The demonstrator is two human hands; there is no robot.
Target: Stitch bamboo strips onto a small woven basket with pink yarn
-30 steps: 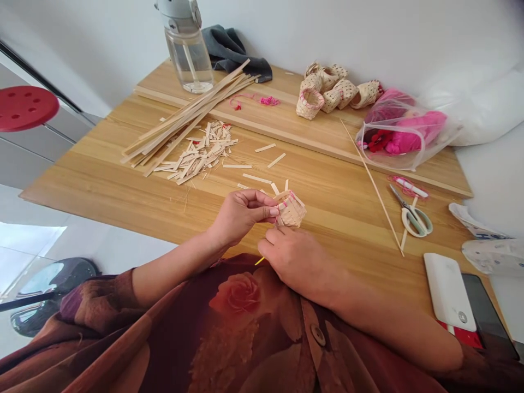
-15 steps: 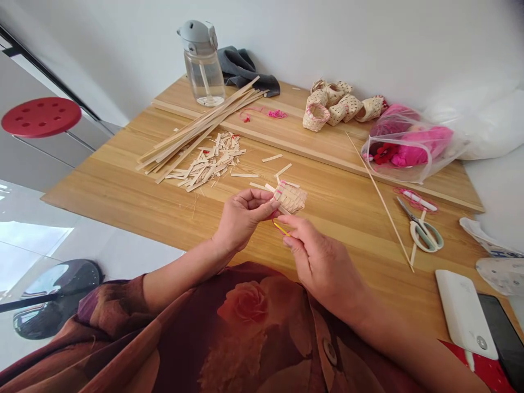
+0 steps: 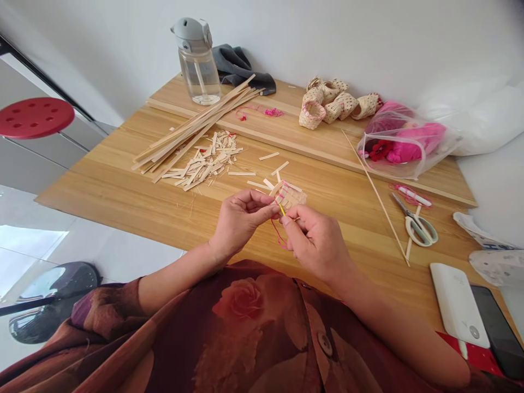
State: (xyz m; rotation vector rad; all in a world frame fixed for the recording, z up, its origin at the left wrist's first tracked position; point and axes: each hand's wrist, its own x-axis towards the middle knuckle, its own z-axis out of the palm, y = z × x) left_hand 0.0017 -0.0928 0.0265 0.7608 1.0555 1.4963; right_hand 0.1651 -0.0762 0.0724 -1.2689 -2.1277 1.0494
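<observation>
Near the table's front edge, my left hand (image 3: 243,218) pinches the rim of a small woven basket (image 3: 293,196), pale with pink stitching along its edge. My right hand (image 3: 315,237) is closed on a thin yellow needle (image 3: 282,209), its tip pointing up at the basket's rim beside my left thumb. Pink yarn (image 3: 278,233) hangs in a loop below, between the two hands. My fingers hide part of the rim.
Wood strips (image 3: 200,128) and a pile of short offcuts (image 3: 210,161) lie at the left, before a water bottle (image 3: 199,68). Small finished baskets (image 3: 313,112) and a clear yarn bag (image 3: 409,147) stand behind. Scissors (image 3: 420,226), a white power bank (image 3: 458,303) and a phone (image 3: 497,327) are at right.
My right hand has moved up and turned, bringing the needle from below the basket to its rim. The pink yarn loop now hangs more visibly. The whole view has shifted slightly.
</observation>
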